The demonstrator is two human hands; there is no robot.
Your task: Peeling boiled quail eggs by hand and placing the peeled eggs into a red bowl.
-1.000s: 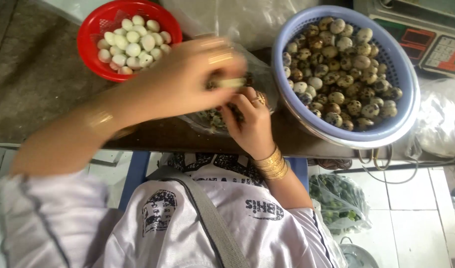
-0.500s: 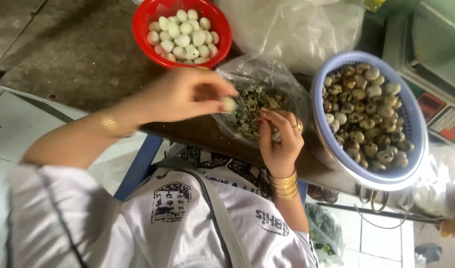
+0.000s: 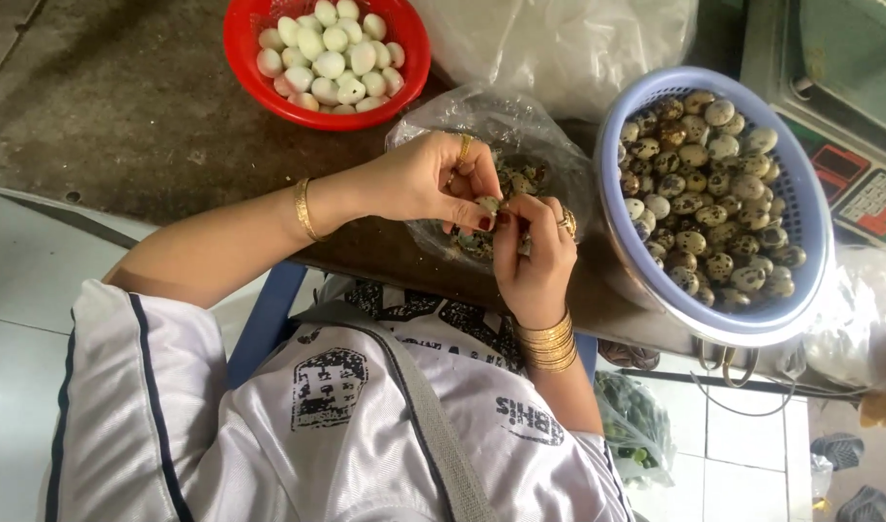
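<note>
Red bowl (image 3: 238, 60) of peeled white eggs (image 3: 329, 53) sits at 11 o'clock, lavender basket (image 3: 812, 232) of speckled eggs (image 3: 706, 188) at 3 o'clock tight against the clear plastic bag (image 3: 520, 121) of shells, leaving open tabletop (image 3: 114, 116) only toward 9 o'clock. Left hand (image 3: 419, 179) and right hand (image 3: 535, 256) meet over the bag at centre, fingertips of both pinched closed on one small egg (image 3: 488, 204), probably half-peeled, though fingers hide most of it.
</note>
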